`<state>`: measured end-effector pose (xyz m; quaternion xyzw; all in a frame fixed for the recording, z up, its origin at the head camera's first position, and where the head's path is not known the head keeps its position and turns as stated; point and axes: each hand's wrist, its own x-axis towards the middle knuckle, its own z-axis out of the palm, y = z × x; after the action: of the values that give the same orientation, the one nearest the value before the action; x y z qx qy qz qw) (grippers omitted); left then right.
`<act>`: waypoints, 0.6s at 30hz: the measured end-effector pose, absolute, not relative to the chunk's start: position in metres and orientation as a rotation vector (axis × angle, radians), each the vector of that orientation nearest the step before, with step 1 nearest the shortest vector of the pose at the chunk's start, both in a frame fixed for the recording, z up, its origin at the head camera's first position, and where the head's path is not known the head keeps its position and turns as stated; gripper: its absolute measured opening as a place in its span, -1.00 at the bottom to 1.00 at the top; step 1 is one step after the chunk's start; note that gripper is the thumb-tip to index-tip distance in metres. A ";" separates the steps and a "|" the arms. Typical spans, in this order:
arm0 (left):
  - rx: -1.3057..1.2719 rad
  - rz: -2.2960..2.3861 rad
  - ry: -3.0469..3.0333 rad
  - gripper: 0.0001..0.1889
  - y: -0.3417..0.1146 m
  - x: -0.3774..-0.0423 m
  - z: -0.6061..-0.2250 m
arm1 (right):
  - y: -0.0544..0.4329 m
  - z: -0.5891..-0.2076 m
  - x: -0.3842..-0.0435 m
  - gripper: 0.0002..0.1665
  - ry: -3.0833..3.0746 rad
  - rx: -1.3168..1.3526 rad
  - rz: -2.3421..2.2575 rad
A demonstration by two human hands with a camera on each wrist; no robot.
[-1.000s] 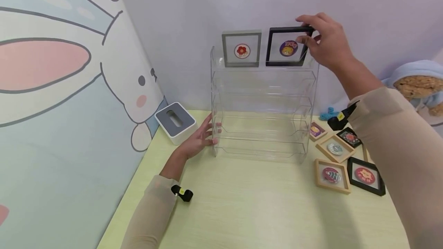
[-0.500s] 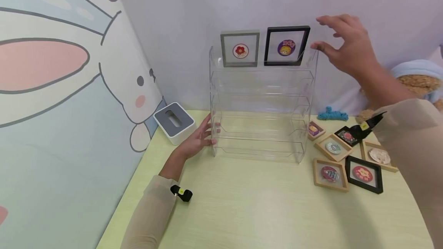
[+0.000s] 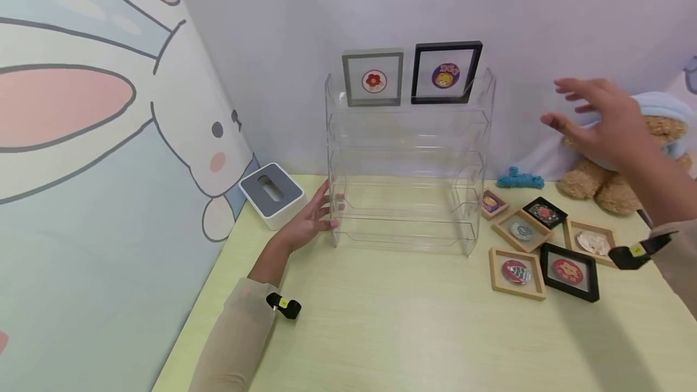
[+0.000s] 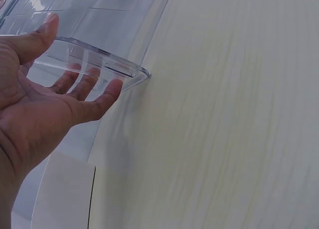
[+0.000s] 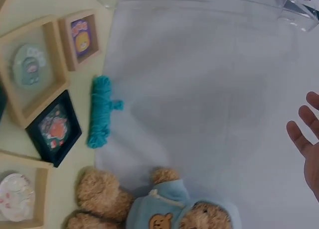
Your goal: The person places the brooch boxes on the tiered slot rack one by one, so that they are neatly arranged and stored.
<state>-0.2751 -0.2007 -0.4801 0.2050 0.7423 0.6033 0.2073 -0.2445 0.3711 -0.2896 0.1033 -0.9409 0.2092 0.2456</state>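
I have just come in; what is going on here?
A person's left hand touches the side of a clear plastic tiered rack. Their right hand is in the air, holding nothing. In the top tier stand a grey square frame with a red flower badge and a black square frame with a purple bear badge. Six more framed badges lie on the pale wood-grain table, to the right.
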 end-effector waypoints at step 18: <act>0.565 1.698 2.035 0.15 -0.200 -0.274 -0.480 | 0.473 -0.419 -0.182 -0.51 -2.743 0.082 0.607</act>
<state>-0.2738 -0.2003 -0.4800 0.2038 0.7335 0.6120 0.2142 -0.1819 0.4729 -0.4194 0.0289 -0.9626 0.2130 0.1650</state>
